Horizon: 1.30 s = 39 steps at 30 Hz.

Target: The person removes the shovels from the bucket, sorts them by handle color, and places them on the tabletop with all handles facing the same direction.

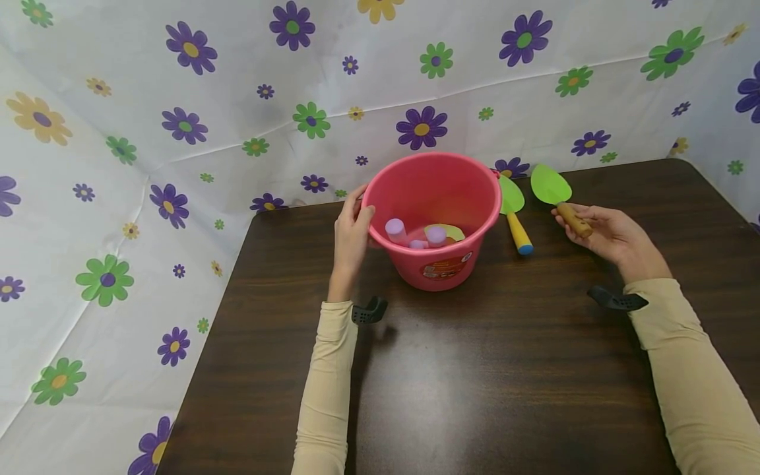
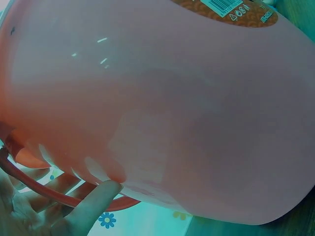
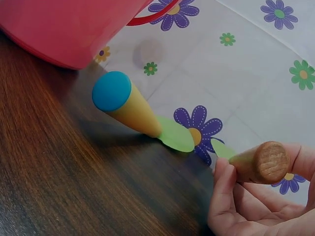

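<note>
Sleeved forearms (image 1: 324, 389) reached forward, well apart. The left hand (image 1: 350, 237) gripped one pink bucket (image 1: 410, 269) near its rim; the right hand (image 1: 620, 239) held one green-bladed trowel (image 1: 549, 185) by its wooden handle (image 1: 574, 221). A second trowel (image 1: 519, 235), yellow-handled, lay between bucket and right hand on the dark wood-grain table (image 1: 463, 389), before a white flower-printed cloth (image 1: 237, 79). At least three lilac pieces (image 1: 436, 235) sat inside the bucket.

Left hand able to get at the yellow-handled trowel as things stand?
Probably not directly: the left hand holds the pink bucket, which stands between it and the yellow-handled trowel.
</note>
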Motion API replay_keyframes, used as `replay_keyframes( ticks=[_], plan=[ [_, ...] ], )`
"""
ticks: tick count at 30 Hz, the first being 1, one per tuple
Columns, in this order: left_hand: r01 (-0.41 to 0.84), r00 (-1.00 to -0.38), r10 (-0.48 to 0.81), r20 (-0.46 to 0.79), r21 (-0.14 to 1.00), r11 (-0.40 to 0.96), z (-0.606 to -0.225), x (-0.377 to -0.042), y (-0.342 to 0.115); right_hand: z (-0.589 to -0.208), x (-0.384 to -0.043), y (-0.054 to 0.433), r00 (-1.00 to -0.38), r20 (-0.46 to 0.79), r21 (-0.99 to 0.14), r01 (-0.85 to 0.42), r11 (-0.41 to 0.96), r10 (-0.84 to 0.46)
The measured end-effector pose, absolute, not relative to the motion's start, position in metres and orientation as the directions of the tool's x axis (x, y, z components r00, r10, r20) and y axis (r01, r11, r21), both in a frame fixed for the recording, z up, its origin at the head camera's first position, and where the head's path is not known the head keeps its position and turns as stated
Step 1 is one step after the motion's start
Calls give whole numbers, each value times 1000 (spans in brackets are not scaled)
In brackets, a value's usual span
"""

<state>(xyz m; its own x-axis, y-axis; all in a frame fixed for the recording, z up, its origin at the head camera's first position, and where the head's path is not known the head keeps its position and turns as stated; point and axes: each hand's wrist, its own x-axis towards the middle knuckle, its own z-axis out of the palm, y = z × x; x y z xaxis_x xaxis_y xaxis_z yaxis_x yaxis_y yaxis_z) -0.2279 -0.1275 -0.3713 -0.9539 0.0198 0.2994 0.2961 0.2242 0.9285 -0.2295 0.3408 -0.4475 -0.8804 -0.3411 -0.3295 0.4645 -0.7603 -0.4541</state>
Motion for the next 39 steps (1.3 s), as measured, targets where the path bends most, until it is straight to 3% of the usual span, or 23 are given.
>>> replay_keyframes(
  ticks=[39],
  plan=[
    [302,-951,7,308,925,230,-370,-229,-126,-446,-239,341,-860,-405,-466,485,-740,-309]
  ],
)
